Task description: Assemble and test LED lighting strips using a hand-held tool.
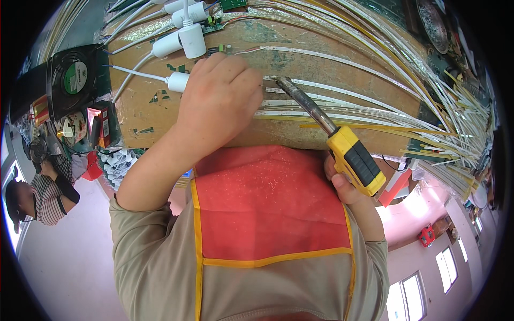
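Observation:
My left hand (222,96) is closed over the brown work board, its fingertips hidden beneath it, so what they pinch cannot be made out. From its left side sticks out a white cylindrical housing (178,82) with a white cord. Thin white LED strips (332,91) run out to the right from beside the hand. My right hand (342,184) grips a soldering iron (350,155) by its yellow and black handle. The iron's dark tip points up and left, over the strip ends just right of my left hand.
More white cylindrical housings (191,40) with cords and small green circuit boards (233,4) lie at the back left. A black fan (74,77) stands left of the board (300,131). Bundled strips (455,117) pile up at right. Another person (45,192) sits at far left.

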Tool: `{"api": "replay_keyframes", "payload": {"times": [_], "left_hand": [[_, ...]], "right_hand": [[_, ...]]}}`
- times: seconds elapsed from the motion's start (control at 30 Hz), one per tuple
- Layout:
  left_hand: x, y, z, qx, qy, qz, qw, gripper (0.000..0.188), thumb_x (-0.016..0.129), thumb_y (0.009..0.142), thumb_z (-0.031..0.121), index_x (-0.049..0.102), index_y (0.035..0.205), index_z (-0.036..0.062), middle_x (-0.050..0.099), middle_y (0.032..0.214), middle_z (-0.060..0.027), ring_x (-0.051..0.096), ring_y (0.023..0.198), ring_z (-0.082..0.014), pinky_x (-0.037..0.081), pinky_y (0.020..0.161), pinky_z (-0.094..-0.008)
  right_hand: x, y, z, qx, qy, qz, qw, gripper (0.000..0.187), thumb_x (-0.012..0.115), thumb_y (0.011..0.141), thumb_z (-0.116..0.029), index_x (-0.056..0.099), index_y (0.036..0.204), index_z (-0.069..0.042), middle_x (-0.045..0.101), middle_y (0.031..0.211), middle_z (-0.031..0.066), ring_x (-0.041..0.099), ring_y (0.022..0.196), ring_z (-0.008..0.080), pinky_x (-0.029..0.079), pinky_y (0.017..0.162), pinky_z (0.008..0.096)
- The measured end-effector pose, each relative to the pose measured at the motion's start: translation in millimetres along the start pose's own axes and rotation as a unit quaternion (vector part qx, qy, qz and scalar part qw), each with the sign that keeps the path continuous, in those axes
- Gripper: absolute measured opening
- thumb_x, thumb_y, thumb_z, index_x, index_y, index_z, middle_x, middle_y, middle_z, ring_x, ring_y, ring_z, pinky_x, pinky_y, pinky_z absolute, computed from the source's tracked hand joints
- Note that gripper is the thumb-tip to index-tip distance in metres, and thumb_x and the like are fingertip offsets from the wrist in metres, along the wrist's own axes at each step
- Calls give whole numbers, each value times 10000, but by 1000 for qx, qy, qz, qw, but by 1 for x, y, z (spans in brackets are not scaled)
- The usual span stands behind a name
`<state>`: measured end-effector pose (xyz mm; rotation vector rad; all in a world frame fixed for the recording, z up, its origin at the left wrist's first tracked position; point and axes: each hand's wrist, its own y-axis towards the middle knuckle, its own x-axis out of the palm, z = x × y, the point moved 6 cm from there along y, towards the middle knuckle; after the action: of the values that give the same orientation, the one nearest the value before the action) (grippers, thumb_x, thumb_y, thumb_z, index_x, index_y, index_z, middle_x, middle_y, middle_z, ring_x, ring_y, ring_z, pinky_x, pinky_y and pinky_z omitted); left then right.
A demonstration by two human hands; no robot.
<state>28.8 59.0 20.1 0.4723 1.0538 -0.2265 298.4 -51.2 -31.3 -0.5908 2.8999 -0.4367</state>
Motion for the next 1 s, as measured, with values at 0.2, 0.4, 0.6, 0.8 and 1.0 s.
{"api": "replay_keyframes", "payload": {"times": [0.2,0.4,0.6,0.8,1.0], "left_hand": [[3,-3,1,27,-2,50,998,129,707,729,68,586,749,106,532,786,-57,563,756,-269,471,687,-399],[2,1,1,22,-3,33,999,120,724,741,58,634,808,100,574,815,-55,588,778,-268,487,714,-396],[-4,-2,3,-20,-3,3,1000,162,761,776,49,709,925,83,668,894,-62,642,849,-286,520,782,-401],[-21,0,0,-59,-64,-44,995,158,768,812,90,711,957,63,708,984,-82,666,951,-315,533,849,-414],[-17,0,-8,-60,-55,-44,996,101,751,841,96,708,921,53,709,978,-83,669,969,-315,536,846,-415]], "right_hand": [[-1,1,2,-4,17,11,1000,278,764,872,-310,643,860,-60,612,785,73,603,682,263,473,619,363],[1,-2,-4,-3,4,29,1000,271,766,873,-302,652,862,-56,613,787,73,607,679,252,475,615,354],[-2,2,0,-18,4,4,1000,272,764,878,-303,654,874,-54,613,785,71,605,672,243,474,607,345],[0,1,-5,-17,6,10,1000,269,756,883,-303,649,866,-56,607,780,71,597,661,244,468,595,346],[1,1,-7,-19,-10,3,1000,276,750,890,-311,639,836,-64,602,770,79,598,662,268,470,595,365]]}}
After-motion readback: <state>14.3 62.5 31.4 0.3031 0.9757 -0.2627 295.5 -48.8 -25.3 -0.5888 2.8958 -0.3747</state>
